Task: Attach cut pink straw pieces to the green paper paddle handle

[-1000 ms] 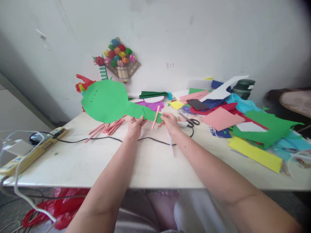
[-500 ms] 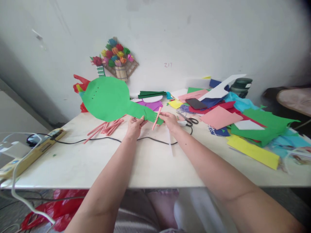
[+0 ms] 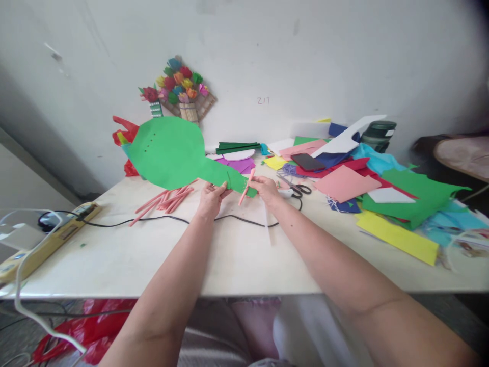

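Observation:
A large green paper cutout (image 3: 168,153), round with a handle-like strip and small dark dots, is held up above the table. My left hand (image 3: 211,198) is closed on the lower edge of its strip, thumb on top. A thin pink paper roll (image 3: 246,187) lies slantwise across the strip's right end. My right hand (image 3: 265,189) pinches at that roll and the green end, its fingertips partly hidden. Under my right wrist shows a translucent white stick (image 3: 268,229). More pink paper rolls (image 3: 178,199) lie loose left of my left hand.
Scissors (image 3: 300,190) with black handles lie right of my right hand. Coloured sheets (image 3: 346,183) and a phone (image 3: 307,162) crowd the right side. A black cable (image 3: 153,218) crosses the table from a power strip (image 3: 49,242). Paper flowers (image 3: 181,81) stand at the back.
Both hands keep their hold on the green cutout and the pink roll. The cutout's round part has risen very slightly; the view has shifted a little.

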Demonstrator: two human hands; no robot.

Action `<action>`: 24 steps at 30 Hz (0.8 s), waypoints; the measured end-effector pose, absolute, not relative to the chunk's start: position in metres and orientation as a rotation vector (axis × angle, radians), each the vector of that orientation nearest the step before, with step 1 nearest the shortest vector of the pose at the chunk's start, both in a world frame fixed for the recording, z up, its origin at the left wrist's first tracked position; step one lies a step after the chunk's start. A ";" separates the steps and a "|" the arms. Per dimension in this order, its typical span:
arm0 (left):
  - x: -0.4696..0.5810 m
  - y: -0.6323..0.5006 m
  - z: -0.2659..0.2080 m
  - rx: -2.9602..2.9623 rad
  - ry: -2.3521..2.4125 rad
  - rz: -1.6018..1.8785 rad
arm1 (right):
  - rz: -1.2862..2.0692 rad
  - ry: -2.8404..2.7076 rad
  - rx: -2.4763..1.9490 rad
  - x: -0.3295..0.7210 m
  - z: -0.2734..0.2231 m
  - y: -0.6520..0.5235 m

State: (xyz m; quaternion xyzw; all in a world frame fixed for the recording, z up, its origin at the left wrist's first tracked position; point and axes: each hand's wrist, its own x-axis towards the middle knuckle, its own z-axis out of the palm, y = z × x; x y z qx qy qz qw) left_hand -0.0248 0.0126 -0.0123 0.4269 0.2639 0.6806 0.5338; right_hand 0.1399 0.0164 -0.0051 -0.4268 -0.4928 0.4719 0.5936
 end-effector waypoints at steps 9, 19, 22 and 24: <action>-0.026 0.013 -0.014 1.078 0.601 1.579 | 1.074 -1.128 -1.034 0.141 -0.003 0.015; -0.026 0.014 -0.014 1.057 0.620 1.586 | 1.063 -1.103 -1.055 0.140 -0.003 0.017; -0.026 0.014 -0.014 1.052 0.626 1.591 | 1.065 -1.097 -1.049 0.139 -0.002 0.015; -0.026 0.014 -0.015 1.053 0.633 1.588 | 1.069 -1.090 -1.045 0.139 0.000 0.014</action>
